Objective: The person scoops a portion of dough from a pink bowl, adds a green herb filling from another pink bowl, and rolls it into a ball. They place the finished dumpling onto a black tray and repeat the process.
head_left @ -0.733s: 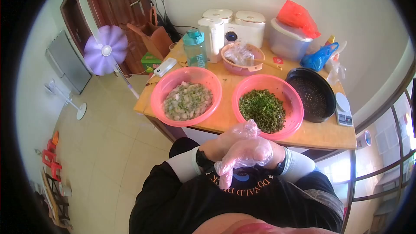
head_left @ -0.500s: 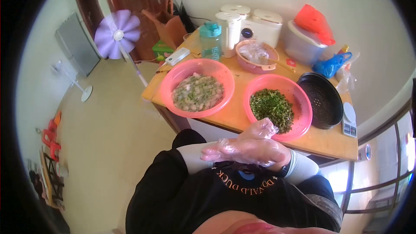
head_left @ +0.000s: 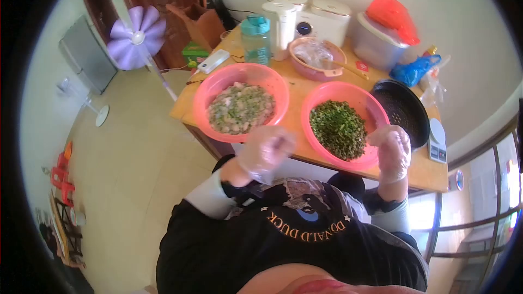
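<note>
Both of my hands are in thin clear plastic gloves. My left hand, smeared by motion, is at the near rim of a pink bowl that holds pale chunks mixed with green bits. Its fingers are loosely bent and no object shows in them. Raised at the near right rim of a second pink bowl, my right hand has bent fingers with the thumb apart, and it holds nothing. Finely chopped dark green filling fills the left part of that bowl.
Behind the bowls stand a teal water bottle, white appliances and a smaller pink basin with a plastic bag. On the right are a black perforated pan, kitchen scale and blue bag. A fan spins left.
My hands were together over my lap; they have parted. The left has moved to the left bowl's rim and the right has risen beside the right bowl. The view has shifted slightly.
</note>
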Tool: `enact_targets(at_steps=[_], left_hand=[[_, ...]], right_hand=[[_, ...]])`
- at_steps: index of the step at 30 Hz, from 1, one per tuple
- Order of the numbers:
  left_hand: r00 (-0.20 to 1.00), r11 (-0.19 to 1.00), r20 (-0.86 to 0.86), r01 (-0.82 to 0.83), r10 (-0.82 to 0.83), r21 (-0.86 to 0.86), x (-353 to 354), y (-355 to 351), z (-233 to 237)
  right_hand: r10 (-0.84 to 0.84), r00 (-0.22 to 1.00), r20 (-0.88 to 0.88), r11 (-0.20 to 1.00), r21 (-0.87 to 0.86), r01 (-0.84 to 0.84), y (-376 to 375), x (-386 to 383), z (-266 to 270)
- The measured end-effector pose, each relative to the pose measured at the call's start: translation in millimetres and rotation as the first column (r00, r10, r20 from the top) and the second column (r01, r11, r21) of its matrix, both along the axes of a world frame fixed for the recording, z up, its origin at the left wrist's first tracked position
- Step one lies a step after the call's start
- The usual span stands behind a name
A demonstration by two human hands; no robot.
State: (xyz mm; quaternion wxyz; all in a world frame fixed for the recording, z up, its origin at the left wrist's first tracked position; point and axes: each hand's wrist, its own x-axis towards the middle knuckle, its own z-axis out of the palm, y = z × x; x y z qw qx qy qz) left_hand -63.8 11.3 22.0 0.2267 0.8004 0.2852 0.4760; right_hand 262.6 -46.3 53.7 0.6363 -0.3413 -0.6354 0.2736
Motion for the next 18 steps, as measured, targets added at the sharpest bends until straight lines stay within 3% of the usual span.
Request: enact_targets(at_steps=[1, 2, 4, 5, 7, 9, 11, 12, 18], left_hand=[[0.996, 0.996, -0.014, -0.087, 0.087, 0.008, -16, 8, -3], [0.988, 0.987, -0.023, -0.153, 0.154, 0.04, -27, 7, 10], [0.946, 0.959, -0.153, -0.279, 0.285, 0.056, -50, 14, 13], [0.942, 0.955, -0.162, -0.282, 0.294, 0.089, -57, 19, 10], [0.89, 0.924, -0.276, -0.303, 0.362, 0.234, -65, 21, 7], [0.873, 0.915, -0.326, -0.27, 0.364, 0.298, -65, 22, 2], [0.85, 0.9, -0.37, -0.238, 0.375, 0.365, -64, 24, -5], [0.838, 0.9, -0.401, -0.216, 0.37, 0.379, -63, 25, -11], [0.815, 0.893, -0.446, -0.179, 0.369, 0.412, -66, 24, -12]], right_hand=[[-0.083, 0.98, 0.181, 0.989, -0.108, 0.104, -3, 17, -3], [-0.101, 0.978, 0.181, 0.987, -0.109, 0.122, -7, 21, -9], [-0.17, 0.926, 0.337, 0.868, -0.393, 0.302, -17, 26, -22], [-0.179, 0.925, 0.336, 0.865, -0.395, 0.311, -21, 27, -23], [-0.123, 0.642, 0.756, 0.939, -0.121, 0.322, -29, 27, -26], [-0.142, 0.585, 0.798, 0.957, -0.04, 0.286, -30, 14, -23], [-0.067, 0.396, 0.916, 0.98, -0.015, 0.2, -25, 7, -27], [-0.189, 0.448, 0.874, 0.975, 0.113, 0.193, -22, 2, -38], [-0.281, 0.429, 0.859, 0.959, 0.239, 0.15, -13, -3, -47]])
